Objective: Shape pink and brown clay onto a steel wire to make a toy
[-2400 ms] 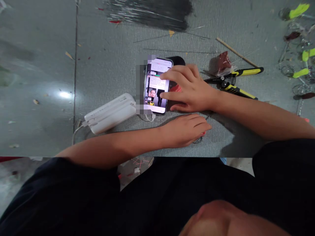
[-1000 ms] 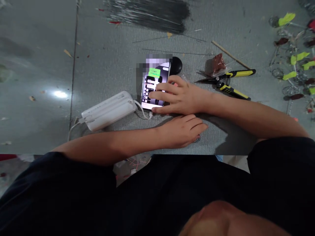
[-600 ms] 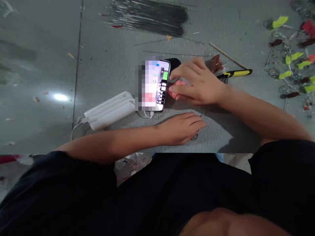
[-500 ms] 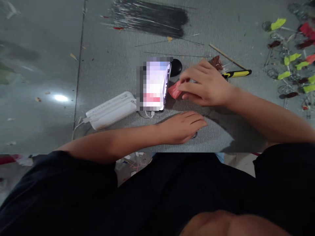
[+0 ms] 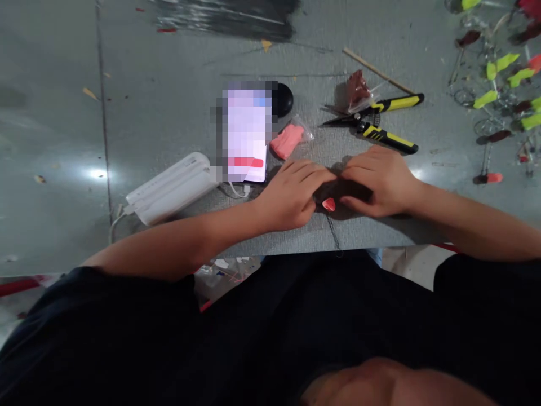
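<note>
My left hand [image 5: 291, 194] is closed, fingers bent and pointing right, beside a small coral-red lump [image 5: 328, 204]. A thin dark twisted wire [image 5: 333, 228] runs from the lump toward the table's near edge; my left fingers seem to grip its upper part, though the grip itself is hidden. Facing it, my right hand [image 5: 376, 183] has thumb and forefinger apart, fingertips close to the left ones, with nothing visible between them. Beyond my left hand lies a larger coral clay-like block [image 5: 288, 141] in clear plastic.
A lit phone [image 5: 247, 135] is cabled near a white power bank [image 5: 171, 189]. Behind it sits a black round object [image 5: 284, 99]. Yellow-black pliers [image 5: 367, 121], a brown lump [image 5: 358, 87] and a thin stick [image 5: 378, 70] lie right. Dark wires [image 5: 228, 17] lie at the back; coloured wire pieces [image 5: 494, 101] far right.
My right hand has left the coral block and come toward me beside my left hand. The left hand has risen slightly from the near edge. The pliers and small red lump now show; the view shifted.
</note>
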A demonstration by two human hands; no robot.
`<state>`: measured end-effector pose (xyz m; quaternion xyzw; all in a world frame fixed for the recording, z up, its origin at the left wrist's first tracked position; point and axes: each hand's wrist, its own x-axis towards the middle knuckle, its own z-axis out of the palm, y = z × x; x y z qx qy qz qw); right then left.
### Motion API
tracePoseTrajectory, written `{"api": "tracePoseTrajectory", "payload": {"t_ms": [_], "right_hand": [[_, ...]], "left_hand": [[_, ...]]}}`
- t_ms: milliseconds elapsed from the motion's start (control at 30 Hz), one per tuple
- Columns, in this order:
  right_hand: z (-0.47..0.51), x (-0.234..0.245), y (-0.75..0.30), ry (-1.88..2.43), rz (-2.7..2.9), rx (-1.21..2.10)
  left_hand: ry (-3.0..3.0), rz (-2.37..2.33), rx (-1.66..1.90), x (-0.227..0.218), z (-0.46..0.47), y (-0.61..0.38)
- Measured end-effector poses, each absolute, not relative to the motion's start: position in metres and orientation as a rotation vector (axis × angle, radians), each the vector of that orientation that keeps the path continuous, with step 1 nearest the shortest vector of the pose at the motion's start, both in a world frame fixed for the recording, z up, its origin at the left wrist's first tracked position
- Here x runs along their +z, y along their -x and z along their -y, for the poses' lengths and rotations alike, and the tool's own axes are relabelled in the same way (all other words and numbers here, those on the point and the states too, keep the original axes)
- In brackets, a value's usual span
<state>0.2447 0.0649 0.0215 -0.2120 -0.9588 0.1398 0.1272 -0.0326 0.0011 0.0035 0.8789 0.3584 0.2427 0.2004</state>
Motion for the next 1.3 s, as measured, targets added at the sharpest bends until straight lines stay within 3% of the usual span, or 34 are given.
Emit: {"api": "tracePoseTrajectory", "payload": {"t_ms": [500, 767, 1300], "right_hand": [[-0.079, 0.007, -0.247, 0.698, 2.764, 0.603], [-0.087, 0.007, -0.252, 0.820, 2.496, 0.529], [-0.097, -0.011, -0.245, 1.054, 2.297, 0.400]], "left_hand": [[-2.394, -0.910, 0.530, 0.005, -0.008, 0.035], [-2.506, -1.119, 0.582, -0.003, -0.007, 0.036], [-2.432, -0.901, 0.545, -0.001, -0.019, 0.023]]}}
